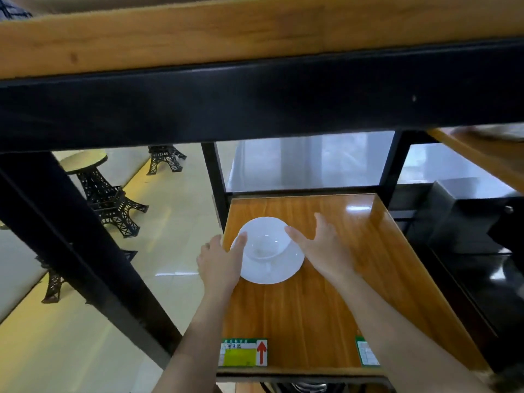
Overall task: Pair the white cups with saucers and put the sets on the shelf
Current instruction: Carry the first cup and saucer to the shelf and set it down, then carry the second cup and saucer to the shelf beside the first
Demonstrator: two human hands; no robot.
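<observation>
A white cup (265,246) sits in a white saucer (272,268) on the left part of the glossy wooden shelf (326,293). My left hand (219,265) is at the saucer's left edge, its thumb resting on the rim and its fingers spread beside the shelf's edge. My right hand (323,248) is at the saucer's right side with its fingers apart over the shelf board, and its thumb touches the rim by the cup. Neither hand closes around the set.
A thick black beam and a wooden board (255,38) of the level above hang close overhead. Black frame posts (215,177) bound the shelf. Printed labels (243,352) mark its front edge. Tower-shaped stools (110,194) stand on the floor at left, and a dark cabinet (467,217) at right.
</observation>
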